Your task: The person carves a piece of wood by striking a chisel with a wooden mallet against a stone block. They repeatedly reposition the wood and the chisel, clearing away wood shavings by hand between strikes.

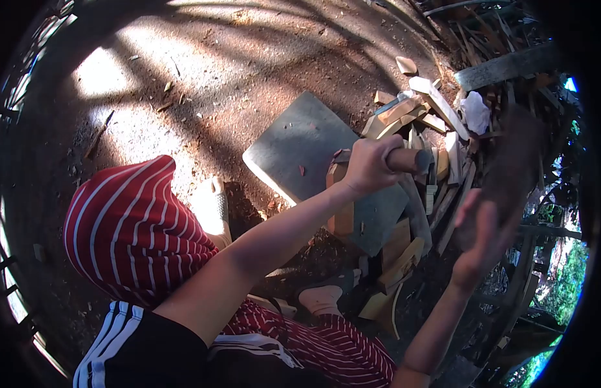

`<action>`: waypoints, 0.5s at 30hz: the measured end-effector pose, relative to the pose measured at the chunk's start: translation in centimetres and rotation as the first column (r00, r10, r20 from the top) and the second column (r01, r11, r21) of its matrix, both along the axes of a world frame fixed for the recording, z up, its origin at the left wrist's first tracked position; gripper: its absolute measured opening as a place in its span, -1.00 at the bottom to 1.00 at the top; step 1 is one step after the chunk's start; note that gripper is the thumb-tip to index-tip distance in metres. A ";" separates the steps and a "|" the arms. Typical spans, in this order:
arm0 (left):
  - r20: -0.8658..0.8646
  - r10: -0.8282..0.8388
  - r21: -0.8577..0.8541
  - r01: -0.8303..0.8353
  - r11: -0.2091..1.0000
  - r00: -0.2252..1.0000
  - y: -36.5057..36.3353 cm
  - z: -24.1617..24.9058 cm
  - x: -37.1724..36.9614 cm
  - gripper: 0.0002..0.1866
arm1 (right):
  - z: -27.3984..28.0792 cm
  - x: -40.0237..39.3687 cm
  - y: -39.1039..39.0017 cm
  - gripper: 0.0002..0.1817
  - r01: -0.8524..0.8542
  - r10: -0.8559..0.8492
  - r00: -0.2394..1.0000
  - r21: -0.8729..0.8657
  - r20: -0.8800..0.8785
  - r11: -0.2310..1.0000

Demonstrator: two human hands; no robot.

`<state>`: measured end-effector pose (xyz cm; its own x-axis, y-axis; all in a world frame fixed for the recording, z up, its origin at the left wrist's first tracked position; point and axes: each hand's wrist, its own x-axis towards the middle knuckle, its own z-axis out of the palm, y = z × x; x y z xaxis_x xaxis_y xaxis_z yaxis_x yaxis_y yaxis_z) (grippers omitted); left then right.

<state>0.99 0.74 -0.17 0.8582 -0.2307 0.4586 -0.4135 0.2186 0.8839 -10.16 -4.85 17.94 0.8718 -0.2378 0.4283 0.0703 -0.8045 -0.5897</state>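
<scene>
My left hand (pixel 371 165) is closed around a thick round wooden handle (pixel 409 160), whose end points right; the rest of that tool is hidden behind the hand. Just below and left of this hand, an orange-brown wood block (pixel 340 210) stands on a flat grey slab (pixel 300 139). At the right, my raised right hand (pixel 478 242) is smeared by motion. It is around the lower end of a dark, club-like piece of wood (pixel 517 158), also blurred, which extends upward from the fingers.
Split wood pieces (pixel 400 116) lie heaped beyond the slab, with a crumpled white bag (pixel 475 113) beside them. More offcuts (pixel 400 265) lie near my foot (pixel 320 299). My knee in striped red cloth (pixel 129 226) is at the left. Sunlit dirt ground (pixel 203 77) spreads behind.
</scene>
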 end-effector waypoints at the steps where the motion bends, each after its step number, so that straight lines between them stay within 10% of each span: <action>1: 0.021 0.009 -0.005 -0.008 1.000 1.000 0.0 0.0 0.0 -0.65 | -0.6 -0.1 0.5 -0.21 0.006 -0.013 0.997 -0.082 -0.081 0.997; 5: -0.043 -0.056 0.061 0.058 0.996 0.998 0.5 -1.1 -0.1 -0.66 | -2.0 -0.5 0.5 -0.18 -0.025 -0.091 0.943 -0.342 -0.320 0.940; 10: -0.057 -0.036 0.099 0.041 0.994 0.998 0.4 -1.9 0.2 -0.67 | -0.7 -3.1 -0.7 -0.17 0.174 -0.190 0.982 0.374 0.008 0.911; 15: -0.122 0.083 -0.055 -0.090 0.994 0.989 0.3 -0.7 2.2 -0.78 | -5.8 -2.2 -0.2 -0.25 0.156 -0.155 0.988 0.087 -0.018 0.984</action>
<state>3.23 1.02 -0.90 0.9231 -0.1282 0.3625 -0.3255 0.2414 0.9142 -12.33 -5.09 12.17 0.8257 -0.4076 0.3901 -0.0589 -0.7500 -0.6588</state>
